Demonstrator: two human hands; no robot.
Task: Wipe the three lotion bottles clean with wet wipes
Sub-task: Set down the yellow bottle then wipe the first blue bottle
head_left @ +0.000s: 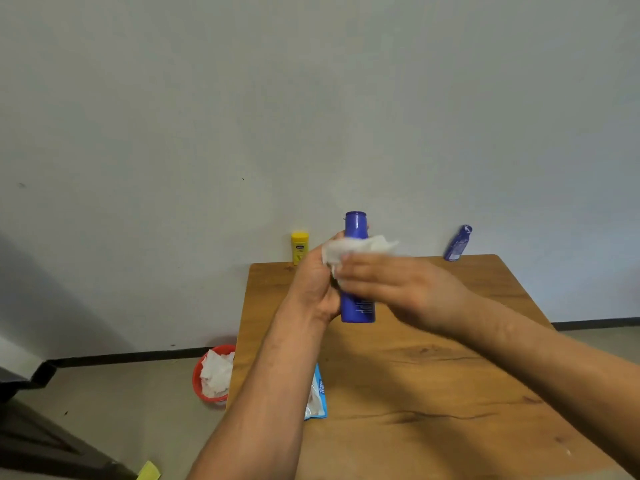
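The left hand (317,282) was closed around the middle of the blue bottle (357,303), holding it upright above the table (433,375), while the right hand (391,285) pressed a wet wipe (356,247) against the bottle's upper body with flattened fingers, the loose edge of the wipe flaring out toward the right. To do this step well, it seemed wise to keep the left grip firm and low, so the neck and shoulder stayed free, then turn the bottle a little at a time so the wipe could cover every side, and finish with the cap and base. The bottle looked like smooth, glossy plastic, tall and round with a narrower neck and a flat cap; once damp it would likely be slippery. The wipe was thin, soft, white and crumpled, limp enough to mould to the curve. Beyond the hands, a short yellow bottle (300,247) stood at the table's far left edge against the wall, and a small blue bottle (458,244) leaned tilted against the wall at the far right corner, both well apart from the hands. A blue wipes pack (319,393) lay near the left edge, partly hidden by the left forearm. On the floor beside the table sat a red bin (213,374) full of crumpled white wipes. The tabletop was warm brown wood grain with dark streaks.
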